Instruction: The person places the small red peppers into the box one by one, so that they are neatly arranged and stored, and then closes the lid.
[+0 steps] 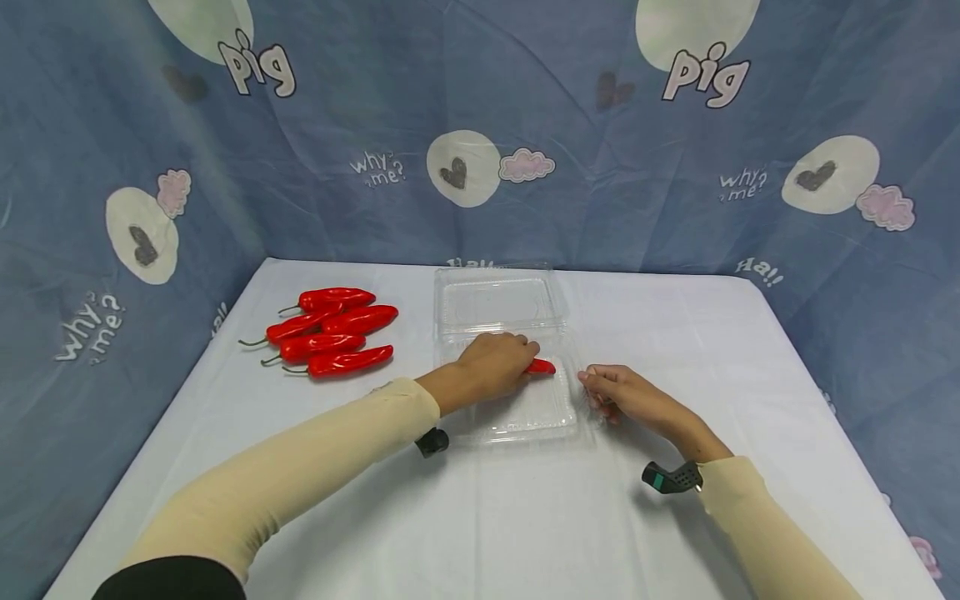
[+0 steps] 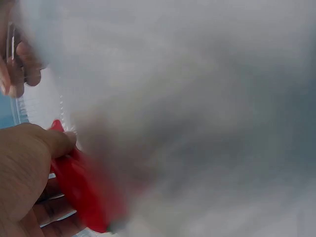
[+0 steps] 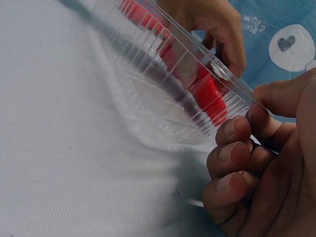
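Note:
In the head view, a clear hinged plastic container (image 1: pixel 528 432) lies on the table with its lid (image 1: pixel 495 302) laid back, away from the person. My left hand (image 1: pixel 495 367) is over the base and grips a red chili pepper (image 1: pixel 541 367); thumb and fingers lie on either side of the pepper (image 2: pixel 79 190) in the left wrist view. At the container's right side, my right hand (image 1: pixel 626 393) pinches the rim between thumb and index finger, its other fingers curled. Through the clear wall the right wrist view shows the red pepper (image 3: pixel 207 98).
Several red chili peppers (image 1: pixel 360 320) with green stems lie in a group on the left of the white-covered table (image 1: pixel 675 333). A blue printed cloth (image 1: pixel 300 200) hangs behind the table and along its sides. Much of the left wrist view is blurred by something close.

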Motion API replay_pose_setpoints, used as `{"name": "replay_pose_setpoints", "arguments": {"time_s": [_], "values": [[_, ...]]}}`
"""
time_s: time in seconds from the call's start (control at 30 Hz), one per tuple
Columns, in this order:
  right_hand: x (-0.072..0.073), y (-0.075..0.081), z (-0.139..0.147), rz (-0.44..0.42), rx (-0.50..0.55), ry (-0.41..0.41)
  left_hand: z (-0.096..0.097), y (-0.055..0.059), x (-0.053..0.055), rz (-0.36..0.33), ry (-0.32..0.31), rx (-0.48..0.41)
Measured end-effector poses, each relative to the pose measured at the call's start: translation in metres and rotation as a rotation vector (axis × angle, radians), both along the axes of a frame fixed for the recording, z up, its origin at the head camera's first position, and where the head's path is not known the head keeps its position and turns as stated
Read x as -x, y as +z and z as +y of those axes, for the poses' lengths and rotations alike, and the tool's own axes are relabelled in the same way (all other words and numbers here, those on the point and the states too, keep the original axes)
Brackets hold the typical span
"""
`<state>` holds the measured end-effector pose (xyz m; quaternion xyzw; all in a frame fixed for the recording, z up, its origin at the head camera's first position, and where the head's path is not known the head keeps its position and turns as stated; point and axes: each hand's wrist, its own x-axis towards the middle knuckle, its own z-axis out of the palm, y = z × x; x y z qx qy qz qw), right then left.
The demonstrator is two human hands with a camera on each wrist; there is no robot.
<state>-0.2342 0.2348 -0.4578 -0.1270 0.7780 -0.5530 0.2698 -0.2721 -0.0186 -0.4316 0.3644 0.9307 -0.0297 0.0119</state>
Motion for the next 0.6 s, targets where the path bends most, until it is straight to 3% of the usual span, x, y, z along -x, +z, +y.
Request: {"name": "replay_pose_setpoints", "arguments": {"time_s": [0.17, 0.6], "values": [[-0.0009, 0.0010, 0.0007, 0.001, -0.005, -0.002, -0.0005, -0.0011, -0.0016, -0.003, -0.010, 0.035], [0.0004, -0.0016, 0.0014, 0.002, -0.008, 0.004, -0.0067, 0.0021, -0.0046, -0.018, -0.001, 0.000]]}}
